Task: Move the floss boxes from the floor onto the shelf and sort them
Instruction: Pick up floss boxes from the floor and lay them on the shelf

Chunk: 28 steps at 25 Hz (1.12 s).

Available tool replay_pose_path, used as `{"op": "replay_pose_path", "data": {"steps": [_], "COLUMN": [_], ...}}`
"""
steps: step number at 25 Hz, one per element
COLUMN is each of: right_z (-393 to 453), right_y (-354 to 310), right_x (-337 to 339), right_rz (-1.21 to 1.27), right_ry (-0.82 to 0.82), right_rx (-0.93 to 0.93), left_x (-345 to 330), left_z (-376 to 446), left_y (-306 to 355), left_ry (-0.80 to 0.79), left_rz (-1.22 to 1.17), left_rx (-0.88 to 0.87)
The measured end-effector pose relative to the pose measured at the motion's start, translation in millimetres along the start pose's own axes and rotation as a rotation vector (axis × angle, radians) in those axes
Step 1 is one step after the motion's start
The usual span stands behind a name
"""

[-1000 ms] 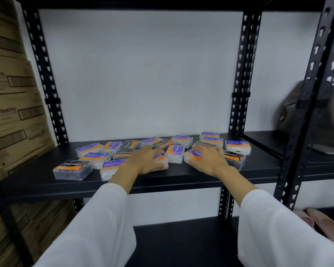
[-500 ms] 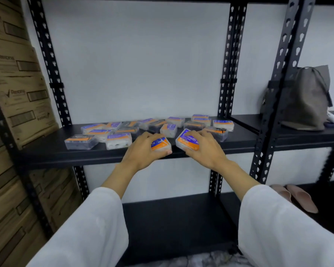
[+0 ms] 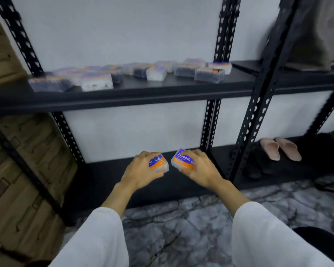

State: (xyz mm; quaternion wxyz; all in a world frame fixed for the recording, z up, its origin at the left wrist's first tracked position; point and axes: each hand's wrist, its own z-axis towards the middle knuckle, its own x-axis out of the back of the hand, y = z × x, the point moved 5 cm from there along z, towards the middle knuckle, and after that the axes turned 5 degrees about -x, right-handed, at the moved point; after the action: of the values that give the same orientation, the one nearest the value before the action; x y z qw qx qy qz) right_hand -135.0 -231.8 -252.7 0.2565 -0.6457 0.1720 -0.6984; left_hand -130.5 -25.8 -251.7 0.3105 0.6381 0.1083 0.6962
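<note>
Left hand: fingers curled over a floss box, held in the air before the bottom shelf.
Right hand: grips the "Smooth" box the same way.
Why: likely a matched pair being carried together for sorting.
Orientation: labels up, tilted toward each other; long axes run roughly away from the person.
Other boxes: scattered along the middle shelf, blurred.

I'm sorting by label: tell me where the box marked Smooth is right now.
In the head view, the Smooth box is gripped in the right hand, low centre before the bottom shelf, beside the left hand's box.
</note>
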Motion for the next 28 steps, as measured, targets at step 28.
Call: {"op": "replay_pose_path", "data": {"steps": [28], "right_z": [15], "right_y": [254], "right_x": [-362], "right_rz": [-0.027], "right_ry": [-0.478], "right_rx": [-0.355], "left_x": [-359], "left_z": [-17], "left_y": [-246], "left_ry": [-0.344], "left_rz": [-0.166], "left_rx": [0.435]}}
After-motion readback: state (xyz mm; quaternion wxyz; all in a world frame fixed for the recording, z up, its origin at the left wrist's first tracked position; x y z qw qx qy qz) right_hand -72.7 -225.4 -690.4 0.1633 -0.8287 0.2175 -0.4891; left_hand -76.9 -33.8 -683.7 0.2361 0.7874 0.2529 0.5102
